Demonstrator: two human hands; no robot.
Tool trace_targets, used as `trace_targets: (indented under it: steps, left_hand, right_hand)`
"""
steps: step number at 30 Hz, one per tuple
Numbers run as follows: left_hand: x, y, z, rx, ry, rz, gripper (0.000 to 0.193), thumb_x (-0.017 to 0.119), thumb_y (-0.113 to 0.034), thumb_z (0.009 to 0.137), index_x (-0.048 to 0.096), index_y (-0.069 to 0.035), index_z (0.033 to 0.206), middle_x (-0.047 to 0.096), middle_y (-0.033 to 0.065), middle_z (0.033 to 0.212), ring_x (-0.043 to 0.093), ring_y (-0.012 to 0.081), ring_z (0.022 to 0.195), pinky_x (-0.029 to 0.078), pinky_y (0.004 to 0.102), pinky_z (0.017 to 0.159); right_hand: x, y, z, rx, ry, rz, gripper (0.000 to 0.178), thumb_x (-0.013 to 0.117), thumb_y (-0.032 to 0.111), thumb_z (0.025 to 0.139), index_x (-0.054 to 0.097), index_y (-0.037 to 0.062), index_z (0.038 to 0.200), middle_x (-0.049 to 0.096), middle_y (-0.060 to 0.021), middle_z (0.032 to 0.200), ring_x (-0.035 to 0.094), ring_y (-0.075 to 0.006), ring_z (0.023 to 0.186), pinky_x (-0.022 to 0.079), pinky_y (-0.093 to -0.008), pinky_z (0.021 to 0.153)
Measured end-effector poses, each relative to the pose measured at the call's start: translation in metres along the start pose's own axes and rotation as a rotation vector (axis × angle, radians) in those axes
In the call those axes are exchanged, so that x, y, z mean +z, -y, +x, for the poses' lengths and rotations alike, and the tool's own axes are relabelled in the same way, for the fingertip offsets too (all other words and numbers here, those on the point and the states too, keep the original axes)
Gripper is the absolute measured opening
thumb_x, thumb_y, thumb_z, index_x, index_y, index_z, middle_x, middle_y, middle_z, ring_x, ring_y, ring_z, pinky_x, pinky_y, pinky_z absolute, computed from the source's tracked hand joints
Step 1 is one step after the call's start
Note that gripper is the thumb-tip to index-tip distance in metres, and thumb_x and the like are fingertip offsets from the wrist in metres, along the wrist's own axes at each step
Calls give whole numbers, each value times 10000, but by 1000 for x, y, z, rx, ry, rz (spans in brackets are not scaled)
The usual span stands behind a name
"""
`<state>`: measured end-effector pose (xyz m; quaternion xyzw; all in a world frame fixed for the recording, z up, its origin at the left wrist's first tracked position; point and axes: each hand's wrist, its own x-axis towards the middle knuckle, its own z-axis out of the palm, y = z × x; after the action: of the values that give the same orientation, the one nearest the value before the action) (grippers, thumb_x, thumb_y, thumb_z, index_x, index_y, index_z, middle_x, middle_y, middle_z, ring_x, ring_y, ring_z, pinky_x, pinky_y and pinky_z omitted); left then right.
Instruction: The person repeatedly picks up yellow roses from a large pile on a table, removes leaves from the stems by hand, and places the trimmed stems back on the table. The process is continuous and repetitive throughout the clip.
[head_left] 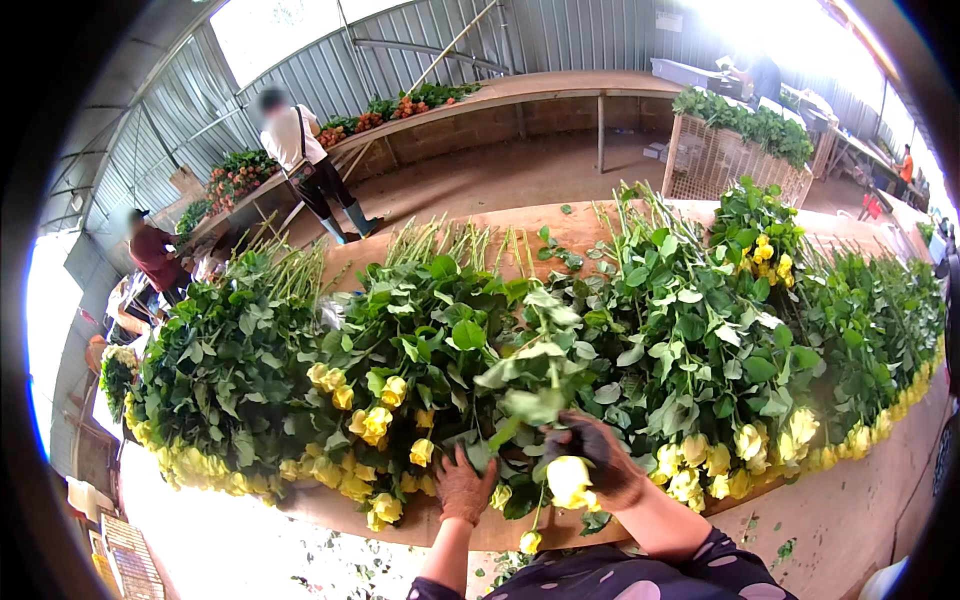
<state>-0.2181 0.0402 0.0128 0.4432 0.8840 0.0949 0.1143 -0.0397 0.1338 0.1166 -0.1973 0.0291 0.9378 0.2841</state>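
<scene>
Near the table's front edge, my right hand (pixel 612 470) is closed round the stem of a yellow rose (pixel 569 482), its bloom just below my fingers. The rose's leafy stem (pixel 540 365) points away from me, blurred by motion. My left hand (pixel 465 488) is open, fingers spread against the leaves and blooms of the pile to its left. Close to that hand are several yellow roses (pixel 374 425). Another yellow bloom (pixel 530 542) hangs low between my forearms. More yellow roses (pixel 690 455) lie to the right of my right hand, heads toward me.
Rose piles (pixel 230 360) cover much of the wooden table (pixel 480 532), stems pointing away. Loose leaves (pixel 345 565) litter the floor in front. Beyond stand a person in a white top (pixel 300 140), a long bench (pixel 560 88) with orange flowers (pixel 240 178), and a crate (pixel 735 165) of greenery.
</scene>
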Motion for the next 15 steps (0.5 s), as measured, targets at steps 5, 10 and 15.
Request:
trace_targets:
  steps: [5, 10, 15]
  left_hand:
    - [65, 46, 19, -6, 212, -48, 704, 599, -381, 672, 328, -67, 1241, 494, 168, 1104, 497, 317, 981, 395, 394, 835]
    - [-4, 38, 18, -351, 687, -1302, 333, 509, -128, 787, 482, -64, 1113, 553, 96, 1030, 536, 198, 931, 441, 331, 803]
    - [35, 79, 11, -222, 821, -2147, 305, 465, -120, 833, 454, -42, 1128, 532, 91, 1062, 531, 233, 940, 447, 356, 799]
  right_hand:
    - [35, 21, -47, -314, -79, -605, 207, 515, 155, 819, 446, 49, 982, 540, -70, 755, 562, -150, 636, 463, -258, 496]
    - [53, 7, -95, -354, -9, -643, 445, 545, 147, 798, 360, 5, 1177, 523, -71, 877, 540, -127, 723, 475, -280, 642]
    - [72, 16, -125, -534, -7, -782, 480, 477, 74, 796, 301, -4, 1235, 462, -97, 1128, 510, -137, 911, 477, -255, 696]
